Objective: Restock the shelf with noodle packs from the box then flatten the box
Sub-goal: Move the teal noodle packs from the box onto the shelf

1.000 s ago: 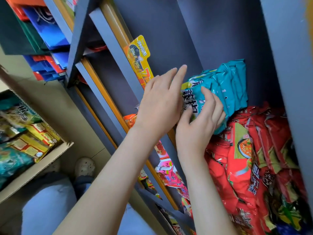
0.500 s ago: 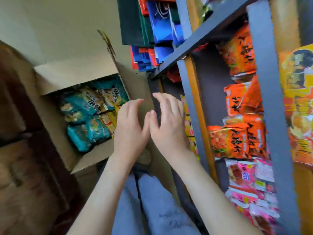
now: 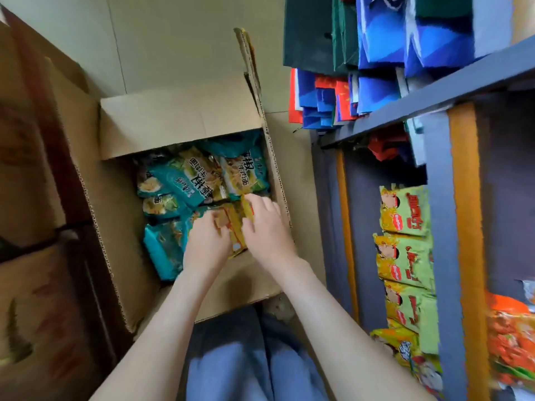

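A person's left hand (image 3: 205,244) and right hand (image 3: 267,227) are curling their fingers around a yellow noodle pack (image 3: 235,224) lying against the right wall of the open cardboard box (image 3: 275,169), beside teal packs (image 3: 179,180), and judging by the slick wrapper, a loose edge grip is risking a slip.

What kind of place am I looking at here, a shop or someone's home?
Most likely a small grocery shop or its stockroom. A grey shelf unit holds rows of green snack packs, an open cardboard box contains teal noodle packs, and coloured bags are stocked nearby.
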Available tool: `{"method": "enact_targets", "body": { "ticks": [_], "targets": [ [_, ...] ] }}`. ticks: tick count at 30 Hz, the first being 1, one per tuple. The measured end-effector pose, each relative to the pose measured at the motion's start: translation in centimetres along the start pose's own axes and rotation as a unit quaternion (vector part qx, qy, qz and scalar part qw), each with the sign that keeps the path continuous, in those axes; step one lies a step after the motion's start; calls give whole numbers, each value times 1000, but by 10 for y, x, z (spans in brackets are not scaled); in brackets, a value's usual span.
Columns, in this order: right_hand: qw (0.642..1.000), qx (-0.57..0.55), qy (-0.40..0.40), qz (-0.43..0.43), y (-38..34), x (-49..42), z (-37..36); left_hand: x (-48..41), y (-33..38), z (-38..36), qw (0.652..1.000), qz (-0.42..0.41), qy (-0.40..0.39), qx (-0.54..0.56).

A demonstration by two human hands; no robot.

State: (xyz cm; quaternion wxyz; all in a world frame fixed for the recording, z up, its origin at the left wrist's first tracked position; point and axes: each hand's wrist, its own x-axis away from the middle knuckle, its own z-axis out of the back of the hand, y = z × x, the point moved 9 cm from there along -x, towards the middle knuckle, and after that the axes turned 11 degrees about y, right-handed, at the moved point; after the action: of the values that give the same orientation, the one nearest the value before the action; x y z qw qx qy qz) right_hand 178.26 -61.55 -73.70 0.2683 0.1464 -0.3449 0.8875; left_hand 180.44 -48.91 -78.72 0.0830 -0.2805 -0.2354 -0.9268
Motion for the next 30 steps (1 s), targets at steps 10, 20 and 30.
{"method": "enact_targets", "body": {
  "ticks": [10, 20, 30],
  "targets": [
    [994, 18, -80, -73, 94, -58, -137, -111, -137, -80, 959, 222, 65, 164],
    [995, -60, -32, -76, 71, -78, -116, -145, -109, -69, 941, 212, 178, 196],
    [986, -125, 45, -101, -8, 0, 33, -14, 4, 54, 964, 162, 114, 179]
  ]
}}
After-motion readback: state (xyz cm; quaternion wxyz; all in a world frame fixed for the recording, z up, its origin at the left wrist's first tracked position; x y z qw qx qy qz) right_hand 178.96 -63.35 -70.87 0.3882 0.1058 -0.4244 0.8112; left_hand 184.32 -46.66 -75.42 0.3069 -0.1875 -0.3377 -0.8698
